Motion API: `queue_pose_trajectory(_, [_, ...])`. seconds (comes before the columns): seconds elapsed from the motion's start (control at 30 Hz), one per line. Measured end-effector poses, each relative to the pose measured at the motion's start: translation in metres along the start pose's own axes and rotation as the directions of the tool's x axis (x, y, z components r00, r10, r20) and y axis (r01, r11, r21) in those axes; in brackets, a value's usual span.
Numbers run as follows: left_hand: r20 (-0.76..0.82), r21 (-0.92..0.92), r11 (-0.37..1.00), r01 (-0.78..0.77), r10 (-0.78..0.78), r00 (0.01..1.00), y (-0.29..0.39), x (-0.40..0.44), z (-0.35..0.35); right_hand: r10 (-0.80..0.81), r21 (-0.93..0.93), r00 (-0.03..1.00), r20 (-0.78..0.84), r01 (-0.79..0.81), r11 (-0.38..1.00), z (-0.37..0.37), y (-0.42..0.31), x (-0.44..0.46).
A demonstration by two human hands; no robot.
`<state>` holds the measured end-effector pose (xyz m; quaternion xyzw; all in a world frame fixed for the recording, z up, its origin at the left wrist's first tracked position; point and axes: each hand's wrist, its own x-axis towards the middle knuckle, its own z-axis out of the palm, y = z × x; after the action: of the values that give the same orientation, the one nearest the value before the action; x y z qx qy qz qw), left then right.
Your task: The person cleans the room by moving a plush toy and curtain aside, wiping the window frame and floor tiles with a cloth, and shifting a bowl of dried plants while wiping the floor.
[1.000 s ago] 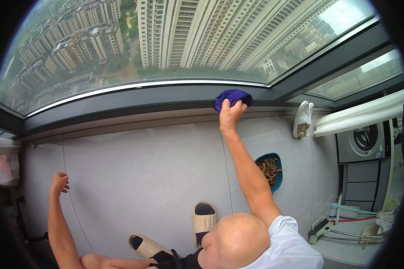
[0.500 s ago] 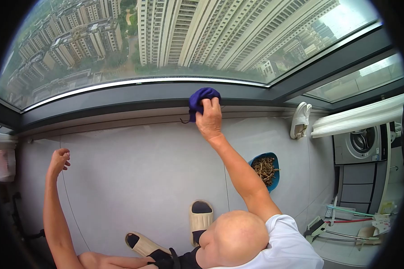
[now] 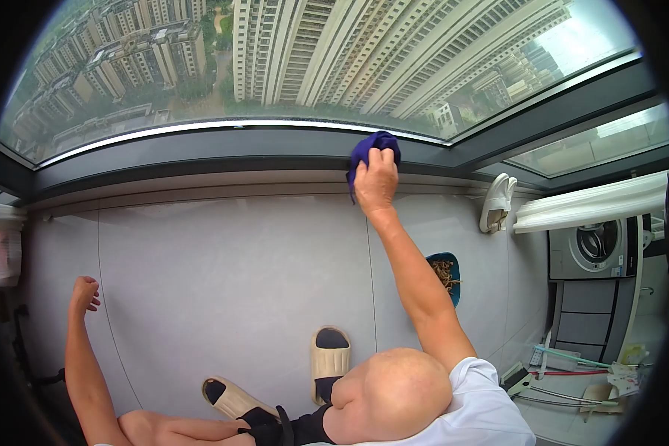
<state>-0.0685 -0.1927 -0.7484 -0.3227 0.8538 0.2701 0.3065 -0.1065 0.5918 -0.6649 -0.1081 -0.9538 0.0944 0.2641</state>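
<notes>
While my left hand (image 3: 85,293) hangs half-curled at left, nothing visible in it, two beige slides (image 3: 330,360) sit lower center; my right hand (image 3: 377,182) grips one purple cloth (image 3: 377,140) at upper center, now farther right along the dark window frame (image 3: 201,152), covering a different stretch. One blue container (image 3: 452,264) and two white shoes (image 3: 494,204) stand right.

- Teal basin (image 3: 456,297), partly hidden behind right arm (image 3: 416,286); contents (image 3: 445,273) too small to identify.
- White item (image 3: 5,245), far left: blurred.
- White shirt (image 3: 477,405), cut off below.
- Purple cloth (image 3: 379,140), underside hidden.
</notes>
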Motion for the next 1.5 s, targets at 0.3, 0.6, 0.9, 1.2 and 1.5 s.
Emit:
queue_pose_trajectory(0.3, [-0.037, -0.131, 0.899, -0.418, 0.417, 0.908, 0.135, -0.05, 0.002, -0.063, -0.017, 0.998, 0.024, 0.063, 0.998, -0.004, 0.03, -0.005])
queue_pose_trajectory(0.6, [0.023, 0.014, 0.994, 0.105, -0.105, 0.994, -0.02, -0.049, -0.012, 0.428, -0.147, 0.904, 0.022, -0.42, 0.895, -0.004, 0.155, 0.017])
queue_pose_trajectory(0.9, [-0.023, -0.026, 0.981, -0.192, 0.192, 0.981, 0.086, -0.035, 0.011, 0.12, -0.191, 0.933, 0.338, -0.057, 0.98, -0.01, -0.01, 0.015])
queue_pose_trajectory(1.2, [0.089, 0.151, 0.925, -0.349, 0.339, 0.937, 0.163, -0.054, 0.052, -0.515, -0.011, 0.736, 0.439, 0.578, 0.816, 0.041, -0.233, 0.012])
queue_pose_trajectory(1.5, [0.081, 0.228, 0.927, -0.296, 0.285, 0.955, 0.139, -0.032, 0.053, -0.639, 0.033, 0.665, 0.387, 0.683, 0.73, 0.048, -0.246, 0.009])
